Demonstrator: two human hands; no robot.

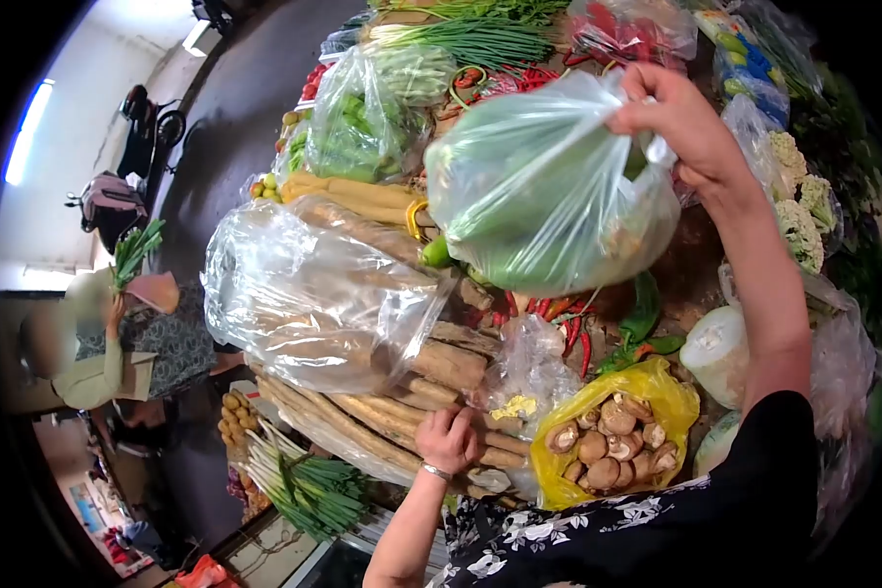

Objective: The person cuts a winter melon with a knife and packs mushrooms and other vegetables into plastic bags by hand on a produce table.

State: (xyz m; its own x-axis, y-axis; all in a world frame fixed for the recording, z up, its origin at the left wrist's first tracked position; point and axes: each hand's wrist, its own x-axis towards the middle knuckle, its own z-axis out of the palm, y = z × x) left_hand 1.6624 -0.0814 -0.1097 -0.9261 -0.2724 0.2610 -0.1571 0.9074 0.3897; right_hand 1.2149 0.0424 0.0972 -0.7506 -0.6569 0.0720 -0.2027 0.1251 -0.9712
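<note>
My right hand (666,122) is closed around the gathered neck of a clear plastic bag (549,186), holding it up over the stall. Large green vegetables show blurrily through the plastic; their kind is hard to make out. My left hand (448,441) rests with curled fingers on long brown yam-like roots (363,421), and what is under the fingers is hidden. Another clear plastic bag (314,284) partly covers the roots. A yellow bag (691,402) of mushrooms (617,441) stands right of my left hand. Red chilies (578,328) lie below the raised bag.
Bagged greens (363,127) and green onions (490,39) are at the far side. Cauliflower (799,220) and a thick white vegetable (715,353) are on the right. Leeks (304,480) lie lower left. A person (98,363) stands left, holding greens; a motorbike (147,137) is behind.
</note>
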